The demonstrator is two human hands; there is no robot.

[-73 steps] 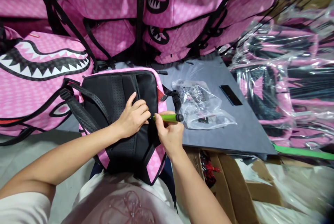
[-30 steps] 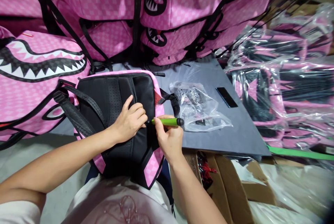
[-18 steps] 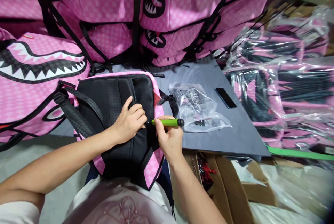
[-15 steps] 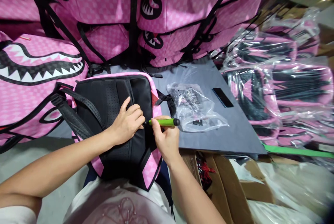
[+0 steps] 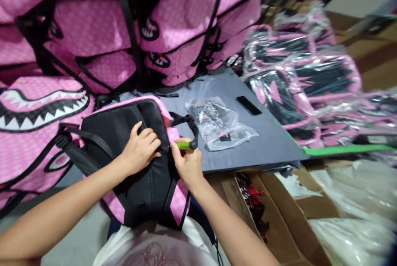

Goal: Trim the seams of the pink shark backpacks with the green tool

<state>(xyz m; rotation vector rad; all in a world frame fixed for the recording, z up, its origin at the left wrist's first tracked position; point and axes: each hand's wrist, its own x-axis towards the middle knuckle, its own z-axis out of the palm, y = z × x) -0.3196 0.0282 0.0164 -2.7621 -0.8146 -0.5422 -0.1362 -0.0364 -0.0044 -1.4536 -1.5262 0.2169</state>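
A pink and black backpack [image 5: 145, 191] lies tilted against my lap and the table edge, its black back panel facing up. My left hand [image 5: 141, 150] rests on that panel, its fingers bent and the thumb near the index fingertip, pinching the black fabric. Beside it, at the panel's right edge, my right hand [image 5: 189, 165] grips a green pen-shaped tool [image 5: 183, 146] with a black end. The tool's tip points left toward the fabric near my left fingertips. What the tip touches is too small to make out.
On the grey table [image 5: 248, 146] lie a clear plastic bag [image 5: 217, 125] with dark contents and a black phone [image 5: 248, 105]. Pink backpacks [image 5: 182, 18] pile up behind; one with a shark mouth [image 5: 40, 109] sits left. Plastic-wrapped backpacks [image 5: 325, 76] lie right, above an open cardboard box [image 5: 279, 208].
The camera view has shifted, so the surroundings appear moved leftward. Both hands stay at the same spot on the backpack; the green tool looks more foreshortened now.
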